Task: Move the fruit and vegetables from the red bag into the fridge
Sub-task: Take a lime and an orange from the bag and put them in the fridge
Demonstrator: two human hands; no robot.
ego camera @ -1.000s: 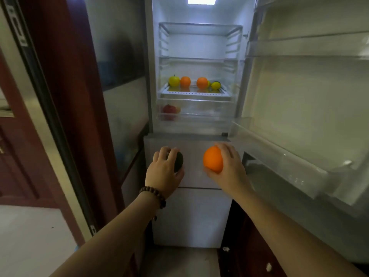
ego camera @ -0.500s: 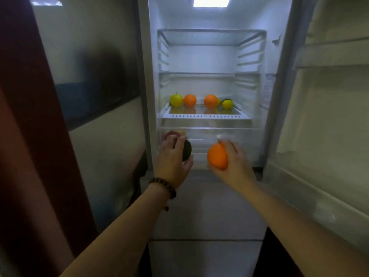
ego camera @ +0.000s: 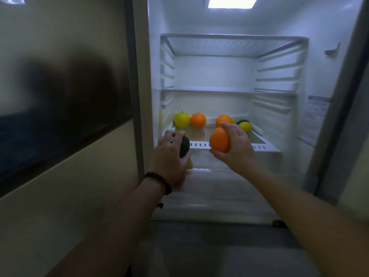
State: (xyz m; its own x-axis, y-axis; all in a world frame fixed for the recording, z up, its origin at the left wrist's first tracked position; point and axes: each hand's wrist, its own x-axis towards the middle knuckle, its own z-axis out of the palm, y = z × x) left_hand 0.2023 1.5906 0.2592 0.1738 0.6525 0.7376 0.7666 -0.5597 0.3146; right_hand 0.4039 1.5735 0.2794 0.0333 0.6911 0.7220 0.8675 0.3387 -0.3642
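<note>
**Both hands loaded at the fridge mouth; placement on the lower shelf pending**

Nearest the camera, two bare forearms reach forward; the left wrist carries a dark beaded bracelet (ego camera: 159,181). The left hand (ego camera: 168,156) has its fingers curled round a dark green fruit (ego camera: 184,146), possibly an avocado, though motion blur and the covering fingers prevent a firm identification. The right hand (ego camera: 236,148) grips an orange (ego camera: 219,139), fingers over the top and thumb beneath. Both items are held in front of the perforated front edge of the lower shelf (ego camera: 265,145), not yet set down.

Beyond the hands, that shelf already carries a yellow-green apple (ego camera: 181,119), two oranges (ego camera: 198,120) (ego camera: 224,119) and, at the right, a lemon (ego camera: 246,126) with a darker item partly hidden behind it. A small yellow item (ego camera: 190,164) shows just below the left hand, in what appears to be the drawer (ego camera: 203,180) under the shelf. The upper shelves show no produce. The red bag is not in view.

Assessment: the step in hand is depositing both pieces. Bare shelf lies in front of the existing row, with a gap between the two shelved oranges. Recommended practice: lift each piece over the front lip, set it down flat and steady it before letting go, as round fruit on a smooth shelf is likely to roll. Keep knuckles away from the back row so nothing is knocked.
</note>
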